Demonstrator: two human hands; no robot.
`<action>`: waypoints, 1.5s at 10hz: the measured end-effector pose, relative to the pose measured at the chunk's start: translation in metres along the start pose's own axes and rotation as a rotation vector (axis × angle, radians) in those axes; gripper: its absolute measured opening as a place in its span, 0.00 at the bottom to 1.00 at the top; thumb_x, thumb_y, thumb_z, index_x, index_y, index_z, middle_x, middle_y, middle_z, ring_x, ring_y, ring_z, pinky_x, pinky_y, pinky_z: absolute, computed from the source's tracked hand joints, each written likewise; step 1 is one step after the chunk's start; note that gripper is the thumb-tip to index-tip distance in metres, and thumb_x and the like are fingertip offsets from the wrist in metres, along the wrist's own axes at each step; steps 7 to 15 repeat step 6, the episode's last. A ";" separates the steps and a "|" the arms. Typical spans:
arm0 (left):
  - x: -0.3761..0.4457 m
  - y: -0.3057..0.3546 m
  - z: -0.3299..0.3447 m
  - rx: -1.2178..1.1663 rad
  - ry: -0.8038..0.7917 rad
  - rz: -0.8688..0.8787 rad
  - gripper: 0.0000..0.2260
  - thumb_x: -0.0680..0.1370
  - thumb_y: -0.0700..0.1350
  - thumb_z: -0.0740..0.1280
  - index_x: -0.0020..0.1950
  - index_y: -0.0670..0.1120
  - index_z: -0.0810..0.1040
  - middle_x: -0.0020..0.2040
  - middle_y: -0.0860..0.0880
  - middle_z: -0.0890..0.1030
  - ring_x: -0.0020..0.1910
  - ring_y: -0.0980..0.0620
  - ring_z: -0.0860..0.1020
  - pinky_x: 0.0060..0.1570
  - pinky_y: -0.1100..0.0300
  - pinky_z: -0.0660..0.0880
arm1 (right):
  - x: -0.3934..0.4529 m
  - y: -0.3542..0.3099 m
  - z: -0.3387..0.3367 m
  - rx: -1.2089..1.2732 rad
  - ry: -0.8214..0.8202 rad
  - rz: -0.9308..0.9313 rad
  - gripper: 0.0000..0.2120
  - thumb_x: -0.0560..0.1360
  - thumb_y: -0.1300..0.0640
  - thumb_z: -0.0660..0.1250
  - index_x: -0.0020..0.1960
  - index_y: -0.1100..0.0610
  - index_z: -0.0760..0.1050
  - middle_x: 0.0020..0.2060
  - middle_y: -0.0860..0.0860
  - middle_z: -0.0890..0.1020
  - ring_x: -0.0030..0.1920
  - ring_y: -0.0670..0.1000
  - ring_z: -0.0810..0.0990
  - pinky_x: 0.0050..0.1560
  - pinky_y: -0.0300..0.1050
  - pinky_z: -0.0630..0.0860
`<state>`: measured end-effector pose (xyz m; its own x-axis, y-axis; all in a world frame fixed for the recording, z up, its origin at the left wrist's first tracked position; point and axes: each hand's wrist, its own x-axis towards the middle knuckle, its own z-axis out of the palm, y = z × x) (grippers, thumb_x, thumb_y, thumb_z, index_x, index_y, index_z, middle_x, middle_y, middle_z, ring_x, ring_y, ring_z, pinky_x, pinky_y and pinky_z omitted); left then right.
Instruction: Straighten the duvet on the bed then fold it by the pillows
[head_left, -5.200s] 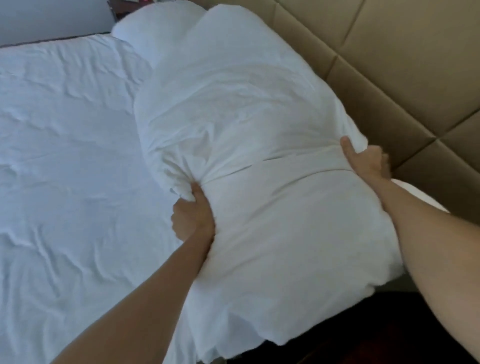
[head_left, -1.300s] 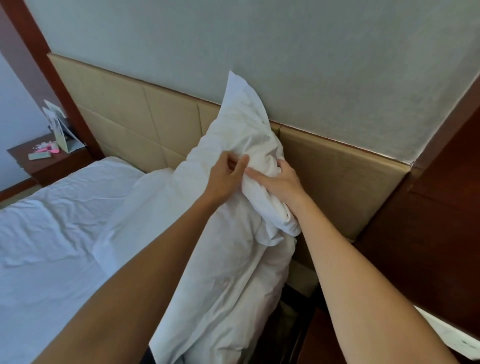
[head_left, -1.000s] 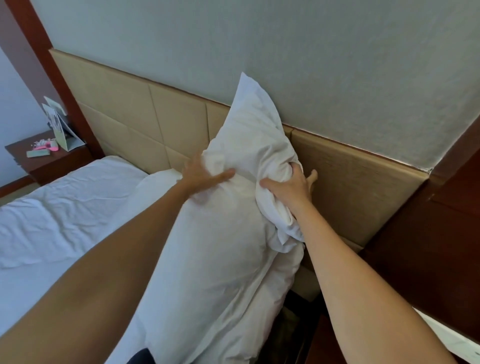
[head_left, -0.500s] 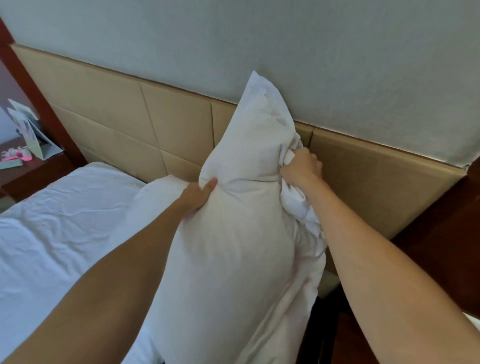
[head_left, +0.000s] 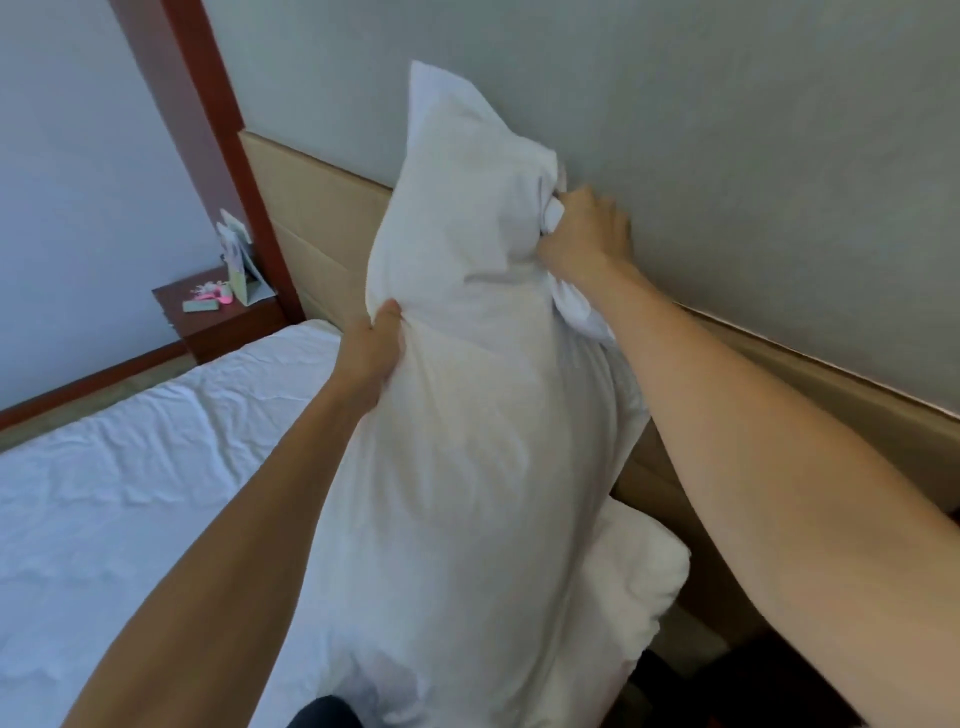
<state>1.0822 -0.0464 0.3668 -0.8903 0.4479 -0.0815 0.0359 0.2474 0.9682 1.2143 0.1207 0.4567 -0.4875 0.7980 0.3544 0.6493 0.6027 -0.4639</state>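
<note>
A white pillow (head_left: 467, 415) stands upright on end in front of me, lifted against the tan headboard (head_left: 317, 218). My left hand (head_left: 371, 351) grips its left edge about halfway up. My right hand (head_left: 584, 231) grips bunched pillowcase cloth at its upper right side, close to the wall. A second white pillow (head_left: 639, 582) lies below at the right. The bed (head_left: 130, 478) shows only a wrinkled white sheet; no duvet can be told apart.
A dark wooden nightstand (head_left: 218, 322) at the far left holds a card stand and small pink items. A reddish wooden post (head_left: 208, 145) rises beside the headboard. The grey wall (head_left: 727, 130) is just behind the pillow.
The pillow, lying flat five seconds ago, now stands on end. In the last second my left hand slid down its left edge and my right hand rose, clutching the cloth.
</note>
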 end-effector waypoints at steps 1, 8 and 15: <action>-0.011 0.031 -0.021 -0.253 -0.004 -0.092 0.26 0.80 0.57 0.64 0.73 0.43 0.67 0.67 0.45 0.76 0.60 0.45 0.78 0.52 0.52 0.77 | 0.026 -0.038 -0.021 0.005 0.022 -0.120 0.17 0.74 0.56 0.69 0.62 0.55 0.78 0.61 0.59 0.80 0.62 0.63 0.77 0.60 0.50 0.74; -0.067 -0.056 -0.023 0.100 -0.211 -0.264 0.12 0.82 0.49 0.63 0.42 0.45 0.70 0.35 0.47 0.72 0.25 0.51 0.67 0.27 0.64 0.62 | -0.011 -0.057 0.111 -0.103 -0.424 -0.260 0.22 0.74 0.50 0.69 0.66 0.55 0.74 0.67 0.54 0.73 0.66 0.57 0.73 0.63 0.49 0.70; -0.067 -0.056 -0.023 0.100 -0.211 -0.264 0.12 0.82 0.49 0.63 0.42 0.45 0.70 0.35 0.47 0.72 0.25 0.51 0.67 0.27 0.64 0.62 | -0.011 -0.057 0.111 -0.103 -0.424 -0.260 0.22 0.74 0.50 0.69 0.66 0.55 0.74 0.67 0.54 0.73 0.66 0.57 0.73 0.63 0.49 0.70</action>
